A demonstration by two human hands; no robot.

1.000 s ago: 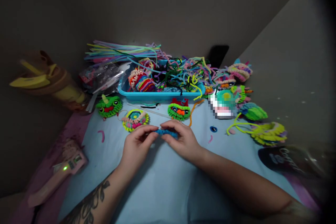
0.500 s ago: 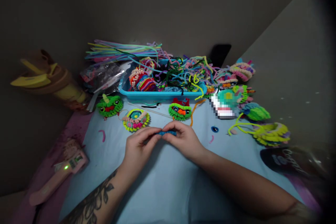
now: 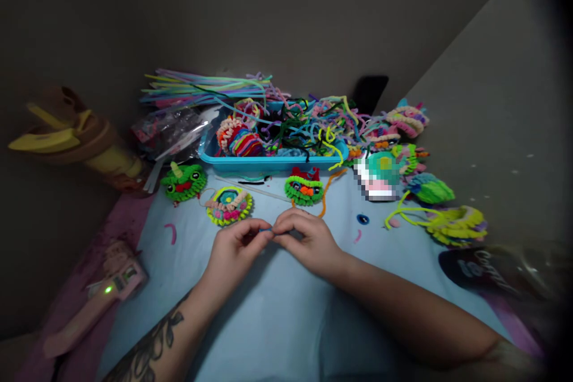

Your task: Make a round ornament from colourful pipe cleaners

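My left hand (image 3: 237, 245) and my right hand (image 3: 308, 242) meet fingertip to fingertip above the blue cloth. Both pinch a short blue pipe cleaner piece (image 3: 266, 230), most of which is hidden by my fingers. Just beyond my left hand lies a round pipe cleaner craft (image 3: 230, 205) in yellow, peach and pink. A green one with orange and red parts (image 3: 304, 187) sits beyond my right hand. Farther left is a green craft with black eyes (image 3: 183, 182). To the right of my hands lie a blue eye piece (image 3: 363, 219) and a pink snippet (image 3: 357, 236).
A blue tray (image 3: 273, 161) heaped with pipe cleaners stands at the back, beside a clear plastic bag (image 3: 179, 131). A pink glue gun (image 3: 98, 304) with a green light lies left. At right are several crafts and a dark-labelled bottle (image 3: 474, 268).
Less of the blue piece shows now, as my right fingers have closed in on its left end. The whole view has shifted slightly.
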